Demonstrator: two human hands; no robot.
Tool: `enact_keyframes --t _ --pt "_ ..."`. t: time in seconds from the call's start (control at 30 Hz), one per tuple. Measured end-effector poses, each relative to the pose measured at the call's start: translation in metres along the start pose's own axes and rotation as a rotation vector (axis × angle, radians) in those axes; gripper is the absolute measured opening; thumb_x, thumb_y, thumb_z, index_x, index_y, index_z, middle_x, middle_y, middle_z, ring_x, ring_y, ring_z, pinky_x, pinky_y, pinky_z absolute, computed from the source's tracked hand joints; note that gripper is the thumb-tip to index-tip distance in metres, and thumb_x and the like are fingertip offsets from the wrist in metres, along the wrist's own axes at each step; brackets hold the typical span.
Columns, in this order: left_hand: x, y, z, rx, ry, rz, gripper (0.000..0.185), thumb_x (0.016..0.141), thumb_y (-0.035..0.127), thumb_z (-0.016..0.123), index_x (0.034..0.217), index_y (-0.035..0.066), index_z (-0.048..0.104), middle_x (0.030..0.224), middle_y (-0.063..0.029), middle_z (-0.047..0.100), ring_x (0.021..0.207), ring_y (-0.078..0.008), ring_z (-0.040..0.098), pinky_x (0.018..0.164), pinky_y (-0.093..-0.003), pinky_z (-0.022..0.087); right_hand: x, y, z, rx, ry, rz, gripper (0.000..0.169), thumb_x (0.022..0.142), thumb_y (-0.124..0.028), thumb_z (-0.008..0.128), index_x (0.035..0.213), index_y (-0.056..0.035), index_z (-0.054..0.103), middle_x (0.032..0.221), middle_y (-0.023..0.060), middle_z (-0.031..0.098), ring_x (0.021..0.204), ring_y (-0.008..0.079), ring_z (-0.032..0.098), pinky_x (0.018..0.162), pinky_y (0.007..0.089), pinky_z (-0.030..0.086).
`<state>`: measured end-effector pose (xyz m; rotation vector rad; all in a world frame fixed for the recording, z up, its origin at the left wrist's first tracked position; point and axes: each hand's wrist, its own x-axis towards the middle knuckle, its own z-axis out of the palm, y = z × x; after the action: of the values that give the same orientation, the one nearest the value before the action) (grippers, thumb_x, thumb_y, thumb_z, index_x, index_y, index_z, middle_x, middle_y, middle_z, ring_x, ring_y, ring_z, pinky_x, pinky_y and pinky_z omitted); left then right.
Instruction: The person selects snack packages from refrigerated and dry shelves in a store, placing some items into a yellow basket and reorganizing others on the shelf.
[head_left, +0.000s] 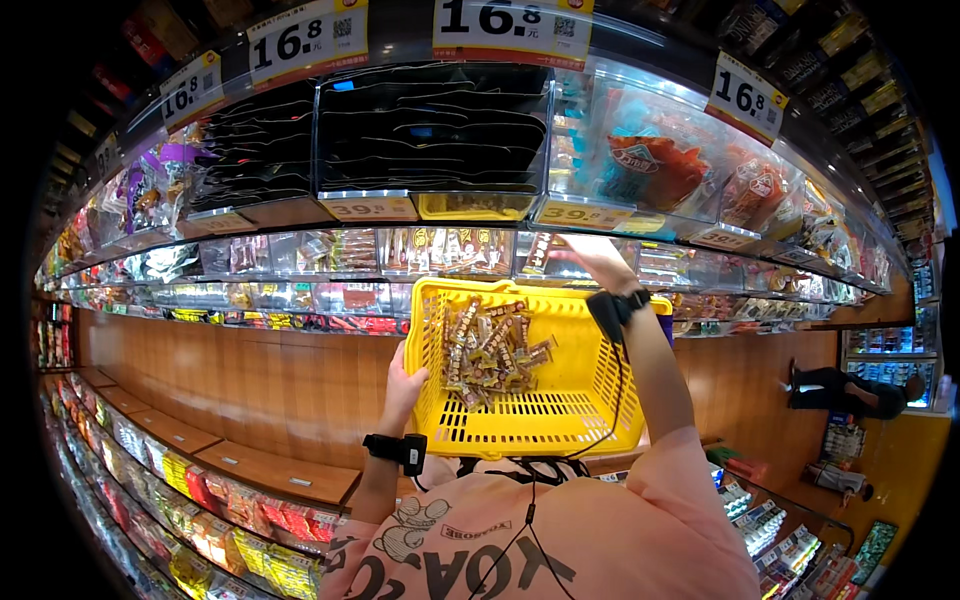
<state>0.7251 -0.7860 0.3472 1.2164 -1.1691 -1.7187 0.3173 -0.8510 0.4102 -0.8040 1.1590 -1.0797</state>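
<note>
My left hand (407, 382) grips the left rim of a yellow plastic shopping basket (577, 322), held in front of my body. A heap of small brown wrapped snack packets (491, 349) lies in the basket's left half. Beyond the basket's far rim, my right hand (592, 259) reaches to a clear shelf bin. Its fingers are beside a brown snack packet (537, 253) in the bin; whether they touch it I cannot tell. The neighbouring bin to the left holds upright wrapped snacks (446, 250).
Above, a shelf of clear bins holds stacked black packages (431, 142) and red bagged snacks (652, 165), with price tags along the edges. Lower left stands another snack shelf (225, 517). At the right are a person in dark clothes (847, 390) and a second person farther down (836, 478).
</note>
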Motion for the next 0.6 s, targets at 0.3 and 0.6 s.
enact_keyframes --t 0.3,0.6 --pt "-0.004 0.002 -0.003 0.017 0.034 0.014 0.055 0.073 -0.006 0.050 0.128 -0.004 0.049 0.117 -0.0099 0.060 0.108 -0.0182 0.059 0.095 -0.0288 0.045 -0.099 -0.035 0.078 0.246 0.078 0.201 0.026 0.100 -0.017 0.056 0.124 -0.0061 0.060 0.105 -0.0027 0.065 0.084 0.0029 0.060 0.066 0.0192 0.051" --pt "-0.002 -0.003 -0.005 -0.016 0.038 -0.023 0.056 0.072 -0.007 0.049 0.128 -0.004 0.049 0.115 -0.0098 0.061 0.105 -0.0190 0.061 0.092 -0.0291 0.048 -0.152 0.010 0.078 -0.153 0.441 0.094 0.046 0.099 -0.016 0.056 0.139 0.0009 0.040 0.108 0.0116 0.063 0.088 0.0154 0.068 0.066 0.0245 0.058"
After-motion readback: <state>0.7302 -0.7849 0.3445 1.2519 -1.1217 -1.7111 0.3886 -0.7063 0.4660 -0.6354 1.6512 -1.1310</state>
